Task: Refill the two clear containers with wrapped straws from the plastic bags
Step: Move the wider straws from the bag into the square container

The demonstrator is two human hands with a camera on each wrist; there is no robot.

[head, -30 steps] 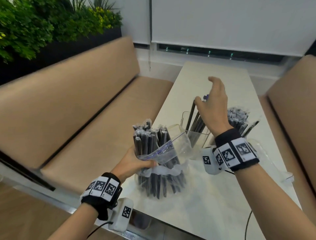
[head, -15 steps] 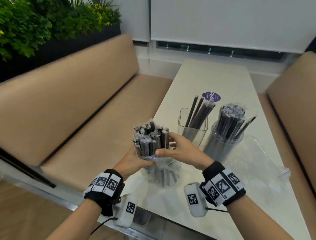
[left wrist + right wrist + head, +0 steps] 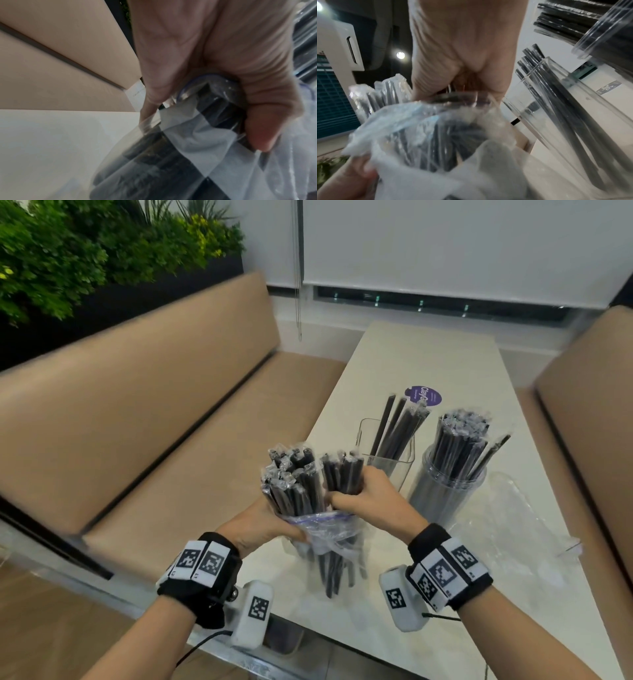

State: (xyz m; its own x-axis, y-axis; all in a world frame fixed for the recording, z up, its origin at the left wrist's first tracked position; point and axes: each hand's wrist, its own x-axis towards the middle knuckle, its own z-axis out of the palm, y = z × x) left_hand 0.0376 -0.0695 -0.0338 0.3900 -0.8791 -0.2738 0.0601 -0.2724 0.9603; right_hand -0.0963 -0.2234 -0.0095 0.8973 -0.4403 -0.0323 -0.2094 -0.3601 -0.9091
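Note:
A clear plastic bag (image 3: 325,537) full of black wrapped straws (image 3: 293,479) stands upright over the table's near left part. My left hand (image 3: 260,525) grips the bag at its blue zip edge; the left wrist view shows the bag (image 3: 197,135) under my curled fingers (image 3: 257,119). My right hand (image 3: 366,494) grips a handful of straws (image 3: 342,472) at the bag's right side, and the bag (image 3: 423,135) shows below it in the right wrist view. Behind stand a square clear container (image 3: 387,453) with a few straws and a round clear container (image 3: 445,491) packed full.
An empty crumpled clear bag (image 3: 513,529) lies on the white table (image 3: 428,357) to the right. A purple round sticker (image 3: 423,396) sits behind the containers. Tan benches (image 3: 154,405) flank the table on both sides, with plants (image 3: 68,251) at the far left.
My right hand came back from the square container to the bag and took hold of a handful of straws, separating them from the rest. The left hand kept holding the bag.

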